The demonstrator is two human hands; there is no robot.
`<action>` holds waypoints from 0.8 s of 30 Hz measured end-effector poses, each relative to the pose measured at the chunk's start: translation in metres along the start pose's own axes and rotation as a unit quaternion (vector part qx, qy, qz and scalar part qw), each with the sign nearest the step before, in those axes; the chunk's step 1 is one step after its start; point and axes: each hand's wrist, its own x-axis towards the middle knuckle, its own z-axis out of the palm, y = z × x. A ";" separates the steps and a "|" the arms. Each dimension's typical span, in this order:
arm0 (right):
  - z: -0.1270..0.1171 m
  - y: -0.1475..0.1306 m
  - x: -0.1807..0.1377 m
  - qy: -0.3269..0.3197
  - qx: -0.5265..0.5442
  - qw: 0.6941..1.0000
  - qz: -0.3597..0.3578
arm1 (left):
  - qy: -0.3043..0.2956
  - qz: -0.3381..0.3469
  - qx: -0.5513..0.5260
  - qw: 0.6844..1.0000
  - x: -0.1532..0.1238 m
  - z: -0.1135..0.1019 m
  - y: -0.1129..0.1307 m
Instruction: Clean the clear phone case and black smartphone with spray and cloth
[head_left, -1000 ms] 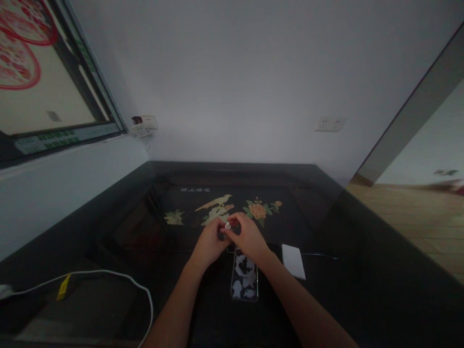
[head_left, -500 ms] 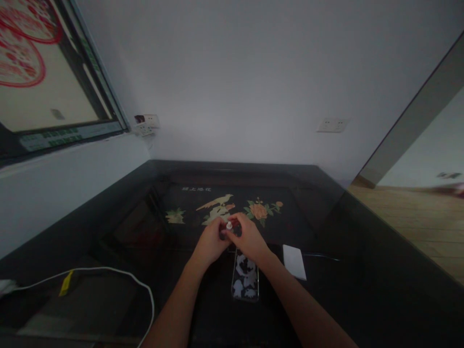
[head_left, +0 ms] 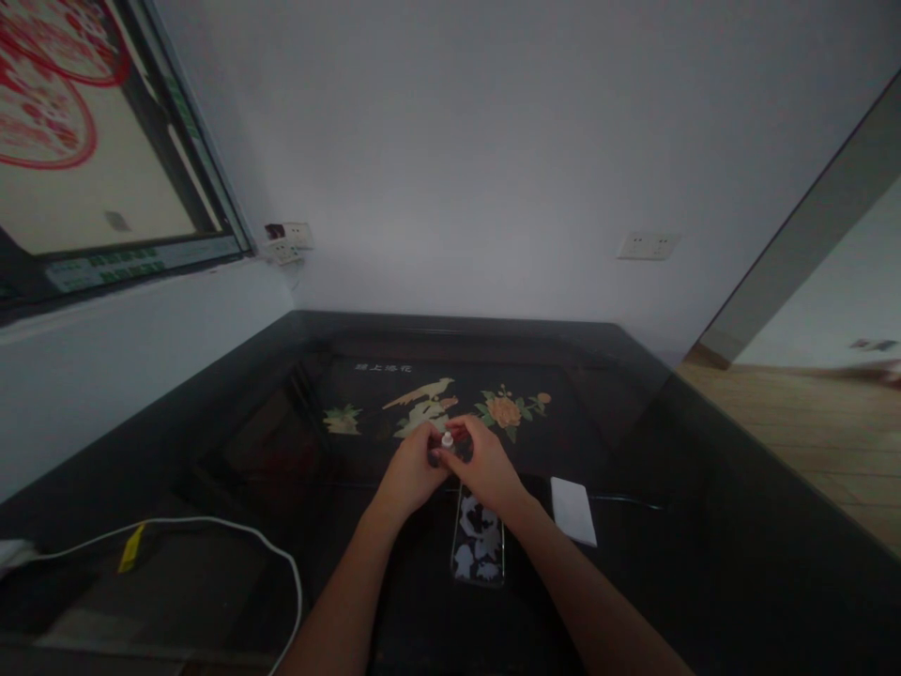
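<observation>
My left hand (head_left: 412,472) and my right hand (head_left: 485,465) meet over the middle of a dark glass table (head_left: 704,526). Both are closed in a pinch on a small white object (head_left: 447,438) held between the fingertips; I cannot make out what it is. Just below the hands a phone with a black-and-white patterned case (head_left: 480,542) lies flat on the table, partly under my right wrist. A painted bird and flower design (head_left: 436,406) shows on the tabletop just beyond the hands.
A white card or pad (head_left: 573,510) lies right of the phone, with a thin cable running off to its right. A white cable with a yellow tag (head_left: 131,549) loops at the left front. Wall sockets (head_left: 285,242) sit in the corner by a window.
Both hands stay pinched on the small white object; the view has shifted slightly, nothing else has moved.
</observation>
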 end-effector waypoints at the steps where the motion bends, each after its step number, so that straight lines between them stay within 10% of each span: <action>1: 0.000 0.001 0.001 -0.001 0.003 1.000 0.002 | 0.002 0.002 0.005 1.000 0.000 0.000 0.000; 24: -0.003 -0.004 0.000 -0.009 0.013 1.000 -0.024 | -0.001 0.003 0.005 1.000 0.000 0.001 -0.004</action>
